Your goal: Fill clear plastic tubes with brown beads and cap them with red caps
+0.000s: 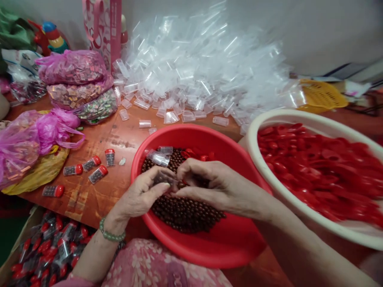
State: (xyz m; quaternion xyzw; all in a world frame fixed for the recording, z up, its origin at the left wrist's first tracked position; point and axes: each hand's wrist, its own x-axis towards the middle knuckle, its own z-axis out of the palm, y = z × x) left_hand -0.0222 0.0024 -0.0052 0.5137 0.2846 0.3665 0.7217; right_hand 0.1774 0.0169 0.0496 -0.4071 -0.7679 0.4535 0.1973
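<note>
My left hand point(143, 193), with a green bead bracelet at the wrist, is closed around a small clear plastic tube point(163, 178) with dark balls inside. My right hand point(209, 185) curves in from the right, its fingertips at the tube's end; what lies between them is mostly hidden, with a little dark red showing. Both hands are over a red basin point(239, 243). Glossy dark brown balls point(185, 217) are heaped in it. Empty clear tubes point(160, 158) and several red caps point(206, 156) rest on the balls.
A white basin point(299, 199) of red caps stands at right. Behind is a large pile of clear tubes point(203, 71). Filled, red-capped tubes point(98, 174) lie on the table at left, beside pink bags point(72, 67). A box of capped tubes point(50, 251) sits lower left.
</note>
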